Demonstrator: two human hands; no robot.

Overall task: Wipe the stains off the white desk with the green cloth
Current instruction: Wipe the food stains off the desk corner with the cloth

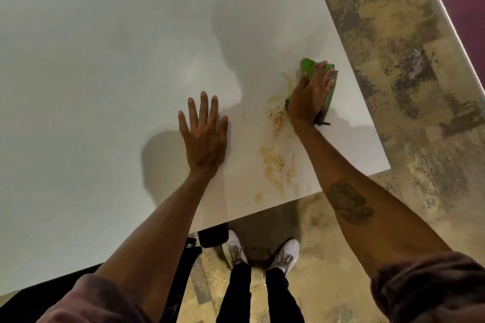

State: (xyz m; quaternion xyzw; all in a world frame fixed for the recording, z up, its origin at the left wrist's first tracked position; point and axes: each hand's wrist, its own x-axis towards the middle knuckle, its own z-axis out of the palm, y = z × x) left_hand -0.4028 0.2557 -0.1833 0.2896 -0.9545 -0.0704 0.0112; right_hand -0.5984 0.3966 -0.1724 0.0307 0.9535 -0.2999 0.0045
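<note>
Tan, grainy stains [273,162] smear from the near edge of the smooth white desk [105,60] toward its right edge. Left of them the left hand [204,136] lies flat, fingers straight and spread. Farther on, the right hand [308,98] presses straight-fingered on the folded green cloth [307,65], an oblong running along the right edge.

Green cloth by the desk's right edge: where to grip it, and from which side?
From above. The green cloth lies folded flat on the white desk, so its edges offer little to pinch; only the bunched far end rises clear. For wiping, a flat palm on top probably works best, as the right hand presses it, beside the stains.
</note>
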